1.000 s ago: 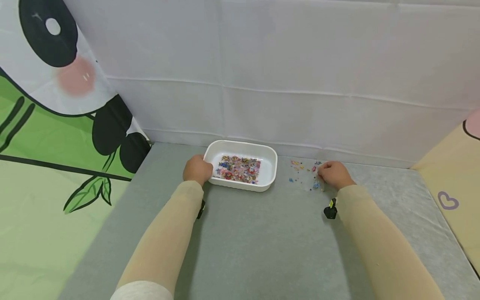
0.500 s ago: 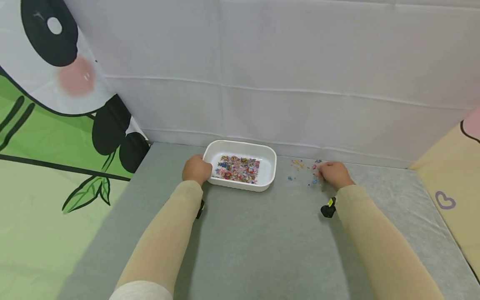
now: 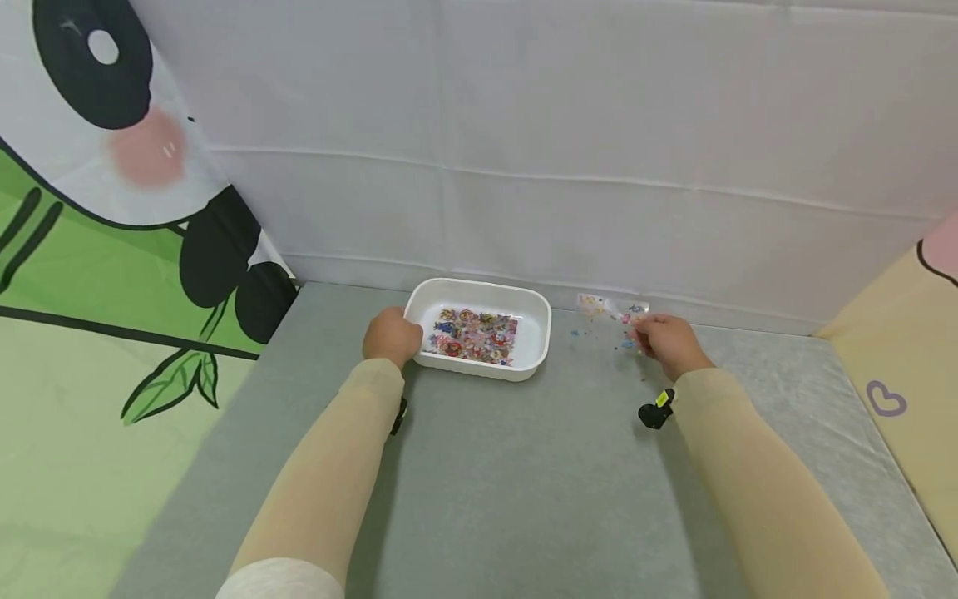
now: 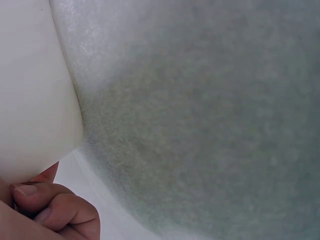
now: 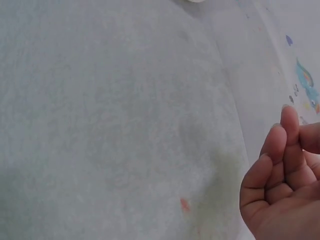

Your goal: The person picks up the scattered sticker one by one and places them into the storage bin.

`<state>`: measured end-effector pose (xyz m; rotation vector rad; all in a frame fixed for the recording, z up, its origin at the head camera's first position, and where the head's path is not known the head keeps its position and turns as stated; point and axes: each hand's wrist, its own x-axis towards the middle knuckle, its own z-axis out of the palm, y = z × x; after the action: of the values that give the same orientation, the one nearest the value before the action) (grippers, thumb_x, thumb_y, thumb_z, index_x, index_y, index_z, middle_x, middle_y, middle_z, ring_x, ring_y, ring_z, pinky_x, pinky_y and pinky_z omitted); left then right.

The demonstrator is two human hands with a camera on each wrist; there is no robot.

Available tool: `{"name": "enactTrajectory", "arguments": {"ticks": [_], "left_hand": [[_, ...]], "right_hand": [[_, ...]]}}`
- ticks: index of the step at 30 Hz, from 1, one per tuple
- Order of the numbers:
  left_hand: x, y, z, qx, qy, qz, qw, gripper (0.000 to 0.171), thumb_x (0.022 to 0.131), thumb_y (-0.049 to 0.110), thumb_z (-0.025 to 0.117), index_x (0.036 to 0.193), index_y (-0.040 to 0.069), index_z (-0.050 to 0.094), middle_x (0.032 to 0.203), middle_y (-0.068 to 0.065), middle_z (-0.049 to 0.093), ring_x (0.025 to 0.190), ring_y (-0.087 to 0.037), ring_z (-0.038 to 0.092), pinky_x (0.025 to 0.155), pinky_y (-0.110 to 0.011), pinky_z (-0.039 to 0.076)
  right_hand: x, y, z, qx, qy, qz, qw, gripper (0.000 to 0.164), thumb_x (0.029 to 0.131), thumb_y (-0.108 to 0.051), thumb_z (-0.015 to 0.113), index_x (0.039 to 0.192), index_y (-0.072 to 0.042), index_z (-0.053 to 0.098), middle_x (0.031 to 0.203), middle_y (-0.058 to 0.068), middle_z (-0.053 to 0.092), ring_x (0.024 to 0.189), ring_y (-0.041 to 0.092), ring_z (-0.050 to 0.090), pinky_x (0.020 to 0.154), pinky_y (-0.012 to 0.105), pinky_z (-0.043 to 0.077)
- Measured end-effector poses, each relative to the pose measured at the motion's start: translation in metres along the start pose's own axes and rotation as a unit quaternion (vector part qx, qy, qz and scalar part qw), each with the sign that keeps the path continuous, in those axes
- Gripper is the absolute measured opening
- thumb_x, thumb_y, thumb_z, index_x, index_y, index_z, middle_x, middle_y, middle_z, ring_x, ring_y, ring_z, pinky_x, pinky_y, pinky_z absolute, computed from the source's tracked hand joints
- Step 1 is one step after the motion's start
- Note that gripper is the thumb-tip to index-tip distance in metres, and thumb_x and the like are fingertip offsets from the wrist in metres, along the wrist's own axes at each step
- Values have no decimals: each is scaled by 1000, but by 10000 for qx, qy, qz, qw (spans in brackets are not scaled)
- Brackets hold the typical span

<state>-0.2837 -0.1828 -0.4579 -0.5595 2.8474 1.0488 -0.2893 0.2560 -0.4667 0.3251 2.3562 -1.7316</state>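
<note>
My left hand (image 3: 392, 336) grips the left end of a white plastic tray (image 3: 533, 366), which stands on the table against the back cloth. Inside the tray lie many small colourful stickers (image 3: 475, 337). Over to the right, my right hand (image 3: 671, 343) pinches the corner of a clear sticker sheet (image 3: 609, 309) between thumb and fingertips. The sheet is tilted up from the table and carries small printed pictures. In the right wrist view, a blue figure on the sheet (image 5: 306, 82) shows beyond the fingers. The left wrist view shows the curled fingers (image 4: 75, 210) beside the tray's wall.
A grey cloth covers the table (image 3: 509, 474). White cloth (image 3: 561, 166) hangs right behind it. Printed cloths flank both sides, green (image 3: 112, 349) on the left and yellow (image 3: 891, 358) on the right. A small orange mark (image 5: 184, 205) shows on the table near the right hand.
My right hand has lifted the clear sticker sheet, which lay flat on the table before; its far edge now stands up against the back cloth. The left hand and tray stay in place.
</note>
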Motion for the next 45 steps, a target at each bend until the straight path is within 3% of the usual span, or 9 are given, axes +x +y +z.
{"name": "enactTrajectory", "arguments": {"ticks": [8, 14, 22, 31, 40, 45], "left_hand": [[5, -2, 2, 72, 33, 23, 10000, 47, 96, 16, 54, 140, 0, 61, 127, -19, 68, 110, -35, 63, 96, -53, 51], [6, -2, 4, 102, 47, 32, 9999, 47, 96, 15, 53, 139, 0, 61, 126, -19, 68, 109, -35, 63, 95, -53, 51], [5, -1, 4, 129, 23, 84, 9999, 47, 97, 15, 52, 140, -1, 60, 127, -21, 67, 111, -36, 63, 95, -53, 51], [8, -4, 6, 192, 67, 78, 9998, 46, 96, 16, 53, 139, 0, 61, 127, -20, 68, 110, -36, 63, 95, -53, 51], [9, -3, 3, 197, 41, 66, 9998, 48, 97, 16, 53, 141, 0, 59, 130, -20, 66, 114, -37, 62, 98, -54, 49], [8, -3, 3, 137, 23, 93, 9999, 50, 96, 16, 53, 142, -1, 58, 131, -21, 66, 116, -37, 61, 100, -54, 49]], "right_hand": [[-1, -7, 10, 805, -100, -99, 9967, 26, 108, -17, 52, 120, 5, 58, 89, -7, 65, 85, 5, 59, 76, 20, 51], [1, -19, 24, 1254, -270, -224, 9915, 32, 108, -16, 52, 130, 6, 56, 92, -5, 65, 89, 9, 58, 77, 24, 50], [0, -34, 57, 942, -331, -340, 9944, 31, 107, -11, 54, 126, 13, 58, 84, -2, 67, 76, 9, 58, 71, 21, 51], [-9, -57, 99, 520, -217, -164, 9983, 29, 105, -9, 55, 124, 10, 64, 89, 6, 69, 75, 10, 60, 74, 25, 51], [-18, -77, 129, 228, 17, -157, 9996, 24, 103, -8, 56, 119, 5, 68, 96, 11, 73, 73, 10, 60, 95, 43, 53], [-20, -79, 138, -12, 117, -225, 9997, 22, 103, -10, 57, 115, 3, 70, 93, 9, 74, 74, 11, 61, 81, 32, 51]]}}
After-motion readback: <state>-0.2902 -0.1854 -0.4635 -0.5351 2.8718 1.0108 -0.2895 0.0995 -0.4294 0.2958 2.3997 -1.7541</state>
